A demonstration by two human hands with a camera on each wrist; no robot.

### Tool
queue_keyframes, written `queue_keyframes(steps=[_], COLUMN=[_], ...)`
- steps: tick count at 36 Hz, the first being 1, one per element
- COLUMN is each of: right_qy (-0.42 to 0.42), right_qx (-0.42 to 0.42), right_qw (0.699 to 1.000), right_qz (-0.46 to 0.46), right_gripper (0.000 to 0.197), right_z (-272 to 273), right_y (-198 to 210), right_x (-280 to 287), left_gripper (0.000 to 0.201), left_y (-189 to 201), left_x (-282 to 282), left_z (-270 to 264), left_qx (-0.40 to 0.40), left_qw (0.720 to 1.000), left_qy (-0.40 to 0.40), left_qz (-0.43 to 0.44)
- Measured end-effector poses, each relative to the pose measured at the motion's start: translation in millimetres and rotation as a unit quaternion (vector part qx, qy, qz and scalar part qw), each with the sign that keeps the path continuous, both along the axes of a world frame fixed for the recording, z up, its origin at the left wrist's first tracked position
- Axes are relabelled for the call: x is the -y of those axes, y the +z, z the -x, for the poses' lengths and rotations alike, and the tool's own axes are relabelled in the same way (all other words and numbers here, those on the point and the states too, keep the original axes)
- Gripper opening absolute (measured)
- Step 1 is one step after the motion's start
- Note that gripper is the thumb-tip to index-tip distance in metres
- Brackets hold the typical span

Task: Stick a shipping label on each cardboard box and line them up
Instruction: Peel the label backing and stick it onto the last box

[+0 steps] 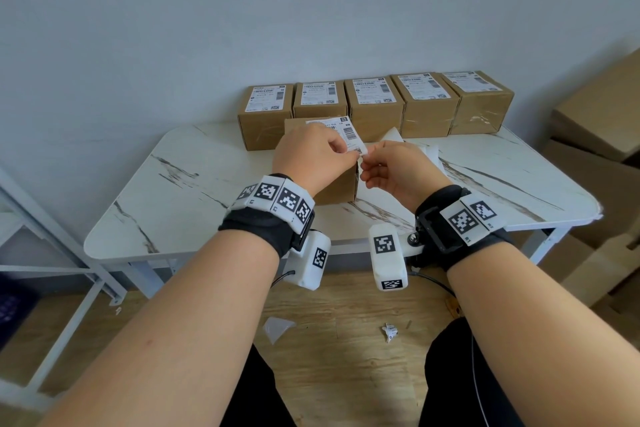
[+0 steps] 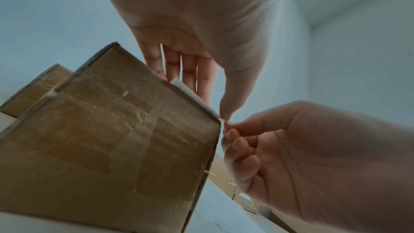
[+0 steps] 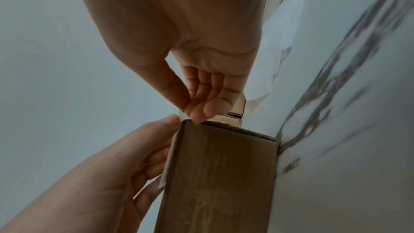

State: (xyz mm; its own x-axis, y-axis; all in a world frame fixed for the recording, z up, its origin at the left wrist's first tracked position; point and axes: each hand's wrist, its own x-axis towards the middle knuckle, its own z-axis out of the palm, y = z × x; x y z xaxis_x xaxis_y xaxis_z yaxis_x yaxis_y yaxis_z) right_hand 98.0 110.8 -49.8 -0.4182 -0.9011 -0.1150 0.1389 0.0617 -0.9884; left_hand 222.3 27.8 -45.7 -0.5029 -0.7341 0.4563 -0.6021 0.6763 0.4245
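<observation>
White marble-patterned table (image 1: 214,215) carries five labelled kraft boxes (image 1: 375,107) in a far row. Nearer, a taped cardboard box (image 1: 341,189) sits under my hands. My left hand (image 1: 311,158) and right hand (image 1: 398,170) both pinch the near right corner of the thin white shipping label (image 1: 351,133) above its top.

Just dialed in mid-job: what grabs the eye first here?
Both hands meet at table centre: the left hand and right hand pinch a label over the near box. Behind them, five labelled boxes stand in a row by the wall. Paper scraps lie on the floor.
</observation>
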Motion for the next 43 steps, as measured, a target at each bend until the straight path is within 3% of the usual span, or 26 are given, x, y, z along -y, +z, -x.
queue_keyframes(steps=[16,32,43], right_qy=[0.0,-0.019,-0.013], right_qx=[-0.059,-0.082,-0.1], right_qw=[0.998,0.996,0.995], right_qz=[0.016,0.007,0.006], right_gripper=[0.019,0.023,0.019], right_z=[8,9,10], right_y=[-4,-5,-3], right_x=[2,5,6], left_gripper=[0.03,0.019,0.033], left_y=[4,7,8], left_x=[-3,-7,-1], left_z=[0,-1,4], left_qx=[0.003,0.01,0.018], left_qw=[1.0,1.0,0.999], left_qy=[-0.007,-0.009,-0.008], left_qz=[0.002,-0.01,-0.038])
